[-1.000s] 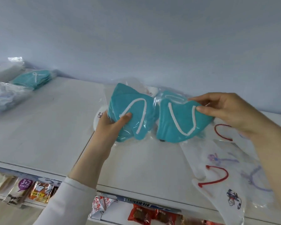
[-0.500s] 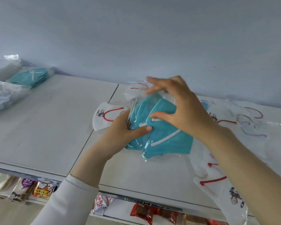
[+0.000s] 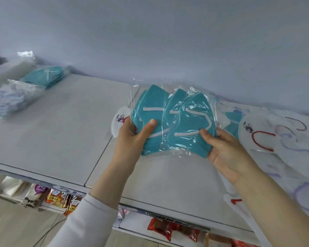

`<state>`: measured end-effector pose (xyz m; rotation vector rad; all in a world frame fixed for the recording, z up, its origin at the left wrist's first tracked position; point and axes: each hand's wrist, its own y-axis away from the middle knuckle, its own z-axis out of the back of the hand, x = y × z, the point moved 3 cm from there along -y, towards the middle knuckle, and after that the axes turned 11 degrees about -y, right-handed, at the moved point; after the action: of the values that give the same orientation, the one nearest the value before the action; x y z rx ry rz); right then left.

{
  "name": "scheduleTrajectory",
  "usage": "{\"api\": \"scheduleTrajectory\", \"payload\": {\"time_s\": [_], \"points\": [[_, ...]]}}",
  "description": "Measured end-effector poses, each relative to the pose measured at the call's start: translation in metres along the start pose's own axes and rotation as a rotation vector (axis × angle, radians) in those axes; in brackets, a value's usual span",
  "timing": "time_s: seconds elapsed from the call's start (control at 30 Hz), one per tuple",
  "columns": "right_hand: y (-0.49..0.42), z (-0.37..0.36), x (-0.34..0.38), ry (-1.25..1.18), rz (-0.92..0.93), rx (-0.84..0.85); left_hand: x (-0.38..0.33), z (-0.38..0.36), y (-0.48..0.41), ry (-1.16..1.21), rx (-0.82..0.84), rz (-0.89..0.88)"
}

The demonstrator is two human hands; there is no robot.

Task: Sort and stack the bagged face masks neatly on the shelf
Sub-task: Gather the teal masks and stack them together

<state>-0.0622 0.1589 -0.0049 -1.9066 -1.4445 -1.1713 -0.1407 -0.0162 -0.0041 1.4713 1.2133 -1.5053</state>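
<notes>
Both hands grip teal bagged masks [image 3: 191,122] over shelf [image 3: 61,131].
Thumbs on front, left hand [image 3: 130,139] curled round the bundle's left side, right hand [image 3: 227,152] round its right; masks fan out between the grips.

Bare white shelf top [image 3: 61,125] lies open to the left of the left hand [image 3: 132,139], as far as a stack of teal masks [image 3: 45,77] and a heap of pale blue bagged masks [image 3: 9,102] well apart at the far end; a white printed mask [image 3: 118,120] lies just behind that hand's knuckles; the fan of teal bagged masks [image 3: 177,122] gripped by both hands fills the gap between them; to the right of the right hand [image 3: 225,152], loose white masks with red and purple loops [image 3: 275,138] crowd the surface; the wall [image 3: 168,41] closes off the far side; bare shelf stretches on the near side of both wrists.
</notes>
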Motion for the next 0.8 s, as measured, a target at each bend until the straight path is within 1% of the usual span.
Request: {"api": "scheduleTrajectory", "payload": {"time_s": [0.03,0.1,0.17,0.23,0.27,0.33,0.4,0.5,0.57,0.63,0.7,0.8], "points": [[0.001,0.001,-0.003,0.001,0.026,-0.016,0.002,-0.002,0.002,-0.007,0.009,-0.009],[0.005,0.001,-0.01,0.061,0.083,-0.035,0.005,-0.011,0.007,-0.044,0.108,-0.044],[0.01,-0.002,-0.016,0.185,0.134,-0.043,0.008,-0.021,0.013,-0.108,0.256,-0.068],[0.012,-0.001,-0.017,0.334,0.192,-0.049,0.008,-0.024,0.017,-0.183,0.333,-0.071],[0.013,0.001,-0.016,0.398,0.221,-0.053,0.007,-0.022,0.016,-0.231,0.317,-0.087],[0.015,0.003,-0.013,0.472,0.266,-0.044,0.003,-0.015,0.014,-0.326,0.206,-0.149],[0.018,0.001,-0.015,0.483,0.277,0.007,0.003,-0.012,0.013,-0.329,0.146,-0.177],[0.02,-0.001,-0.027,0.557,0.27,0.104,0.013,-0.018,0.022,-0.258,0.209,-0.122],[0.023,-0.001,-0.03,0.541,0.254,0.088,0.017,-0.023,0.029,-0.217,0.239,-0.083],[0.024,0.0,-0.027,0.534,0.289,0.056,0.016,-0.025,0.034,-0.189,0.212,-0.097],[0.026,-0.002,-0.026,0.541,0.335,0.061,0.014,-0.025,0.035,-0.166,0.173,-0.113],[0.029,-0.004,-0.034,0.546,0.316,0.028,0.018,-0.021,0.039,-0.225,0.144,-0.072]]}}
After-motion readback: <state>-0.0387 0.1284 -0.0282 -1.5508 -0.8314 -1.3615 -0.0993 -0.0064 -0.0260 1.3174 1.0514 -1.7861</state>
